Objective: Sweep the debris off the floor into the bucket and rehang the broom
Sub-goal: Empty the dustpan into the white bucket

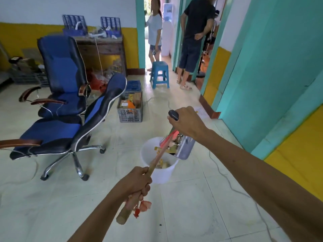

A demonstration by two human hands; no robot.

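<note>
Blue-upholstered office chairs with chrome bases (70,109) crowd the left of a pale tiled floor (183,206), with a grey slatted plastic crate of boxes (130,111) just beyond them. Nearer the camera, the left hand (138,180) is closed tight around the lower end of a bamboo-handled broom with red trim (153,165), whose shaft slants up and across the mouth of a white plastic bucket (157,173) standing on the tiles. Scraps of paper and peel already lie inside the bucket. Above its far rim, the right hand (185,123) grips the dark handle of a grey comb-edged dustpan (185,149), tipped so that its load slides toward the opening. The emptying step appears well along; rehanging the broom is not yet done. Risk lies in the tilt: the dustpan's lip sits partly past the rim, so debris could spill onto the floor on the right, and the broom shaft pressing on the light bucket could topple it. A white cable (232,186) trailing across the tiles at right could snag a foot. Two bystanders (195,41) stand near a blue plastic stool (160,74) at the doorway.
</note>
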